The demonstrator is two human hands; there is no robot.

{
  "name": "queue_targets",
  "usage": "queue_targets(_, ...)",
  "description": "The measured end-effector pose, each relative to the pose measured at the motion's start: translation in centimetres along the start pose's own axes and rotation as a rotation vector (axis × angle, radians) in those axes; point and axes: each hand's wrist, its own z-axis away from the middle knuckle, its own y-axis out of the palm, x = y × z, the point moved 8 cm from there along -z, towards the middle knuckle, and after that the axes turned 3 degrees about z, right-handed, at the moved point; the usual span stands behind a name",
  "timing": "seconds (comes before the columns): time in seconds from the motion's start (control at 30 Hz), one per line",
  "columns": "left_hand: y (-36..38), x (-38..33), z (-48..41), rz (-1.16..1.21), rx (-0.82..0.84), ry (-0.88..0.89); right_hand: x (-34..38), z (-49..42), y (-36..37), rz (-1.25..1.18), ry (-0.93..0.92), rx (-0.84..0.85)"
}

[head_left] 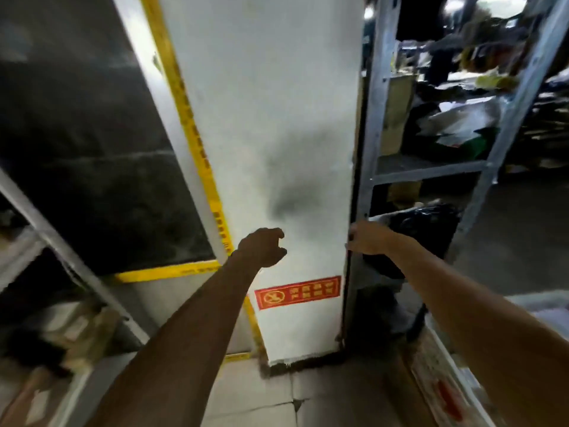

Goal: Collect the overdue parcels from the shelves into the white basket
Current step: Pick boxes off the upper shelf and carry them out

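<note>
Both my bare arms reach forward toward a white pillar (277,118). My left hand (261,246) hangs in front of the pillar with fingers loosely curled and holds nothing. My right hand (368,238) is at the pillar's right edge, next to a metal shelf upright (374,134); its fingers are turned away, so any grip is hidden. A black bagged parcel (428,224) lies on the low shelf just right of that hand. White and green parcels (455,121) sit on the shelf above. The view is blurred.
A metal shelf on the left holds brown cartons (77,328). Yellow tape (197,143) frames a dark panel beside the pillar. A red sign (297,292) is stuck low on the pillar. A white-edged object (446,359) stands at the lower right; more shelves recede behind.
</note>
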Motion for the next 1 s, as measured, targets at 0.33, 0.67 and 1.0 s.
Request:
queue_targets(0.33,-5.2,23.2,24.8,0.037,-0.119,-0.490,32.1,6.2,3.7,0.111,-0.528,0.030)
queue_targets(0.67,-8.4,34.0,48.7,0.048,-0.272,-0.959,56.1,16.6,7.8,0.093,-0.961,0.102)
queue_targets(1.0,-8.9,32.0,71.1,0.083,-0.512,-1.553,71.5,30.8,11.2,0.193,-1.475,0.190)
